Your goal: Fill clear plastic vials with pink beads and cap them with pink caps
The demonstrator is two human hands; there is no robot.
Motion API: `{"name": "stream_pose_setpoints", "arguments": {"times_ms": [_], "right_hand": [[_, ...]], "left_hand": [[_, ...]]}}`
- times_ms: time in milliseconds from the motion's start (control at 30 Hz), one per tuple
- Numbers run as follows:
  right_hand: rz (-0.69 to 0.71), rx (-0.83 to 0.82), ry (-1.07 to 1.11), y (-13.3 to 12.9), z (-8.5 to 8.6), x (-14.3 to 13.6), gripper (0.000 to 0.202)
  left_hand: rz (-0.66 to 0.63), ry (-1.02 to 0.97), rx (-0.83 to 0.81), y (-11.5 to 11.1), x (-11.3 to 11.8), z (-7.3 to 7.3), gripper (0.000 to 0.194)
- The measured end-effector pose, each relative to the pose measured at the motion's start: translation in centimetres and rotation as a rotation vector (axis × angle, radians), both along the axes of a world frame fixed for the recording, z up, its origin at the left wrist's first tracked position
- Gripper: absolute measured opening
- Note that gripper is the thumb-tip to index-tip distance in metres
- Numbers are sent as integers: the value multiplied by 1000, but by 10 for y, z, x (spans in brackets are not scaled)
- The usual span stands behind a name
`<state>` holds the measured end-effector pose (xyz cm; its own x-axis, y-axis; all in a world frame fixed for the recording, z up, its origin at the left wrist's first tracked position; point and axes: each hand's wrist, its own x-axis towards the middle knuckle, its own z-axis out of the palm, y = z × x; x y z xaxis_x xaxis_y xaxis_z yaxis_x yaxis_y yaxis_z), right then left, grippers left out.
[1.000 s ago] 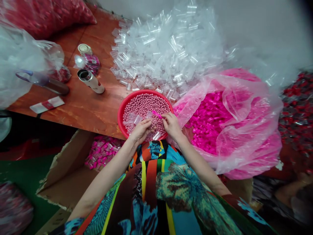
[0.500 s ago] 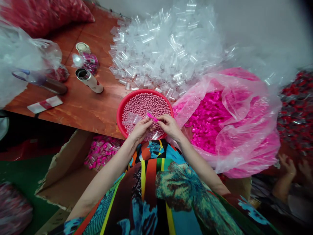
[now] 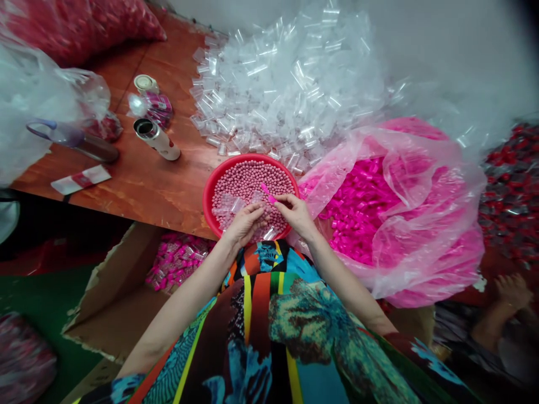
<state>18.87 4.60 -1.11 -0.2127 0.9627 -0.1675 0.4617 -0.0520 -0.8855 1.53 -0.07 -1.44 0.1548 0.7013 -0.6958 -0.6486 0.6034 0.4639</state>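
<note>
Over a red bowl (image 3: 207,197) of small pink beads (image 3: 252,173), both my hands work close together. My right hand (image 3: 295,214) pinches a bright pink plastic piece (image 3: 268,192), which points up and away to the left. My left hand (image 3: 246,223) is closed with its fingertips together, a little apart from the pink piece; anything inside it is hidden or too small to name. Clear plastic containers (image 3: 229,205) lie on the beads beside my left hand. To the right, an open plastic bag (image 3: 425,224) holds many pink plastic pieces (image 3: 357,207).
A heap of clear containers (image 3: 286,84) covers the table behind the bowl. At left stand an open flask (image 3: 156,139) and a bottle (image 3: 80,143). A cardboard box (image 3: 113,297) with pink-topped containers (image 3: 179,261) sits below the table edge. Another person's hand (image 3: 514,290) is at far right.
My hands have come slightly apart. The pink piece now sits in my right hand alone, tilted more upright. At far right, the other person's hands have shifted.
</note>
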Motion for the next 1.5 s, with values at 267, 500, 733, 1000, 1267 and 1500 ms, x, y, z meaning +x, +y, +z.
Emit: {"name": "stream_pose_setpoints", "arguments": {"times_ms": [267,500,733,1000,1267,1500], "right_hand": [[-27,-98,149,-10,3,-10,12],[119,81,15,-14,18,-12,19],[210,93,-14,-14,21,-8,22],[-49,-256,229,-12,-1,-15,60],[145,62,159,-22,6,-14,48],[274,205,-90,-27,-1,-9,80]], "left_hand": [[8,32,51,-3,5,4,21],[79,134,120,-5,12,9,15],[46,172,129,-11,9,12,14],[-213,-6,105,-9,6,17,5],[-1,-38,-61,3,5,17,18],[-45,-111,-104,4,11,21,19]]}}
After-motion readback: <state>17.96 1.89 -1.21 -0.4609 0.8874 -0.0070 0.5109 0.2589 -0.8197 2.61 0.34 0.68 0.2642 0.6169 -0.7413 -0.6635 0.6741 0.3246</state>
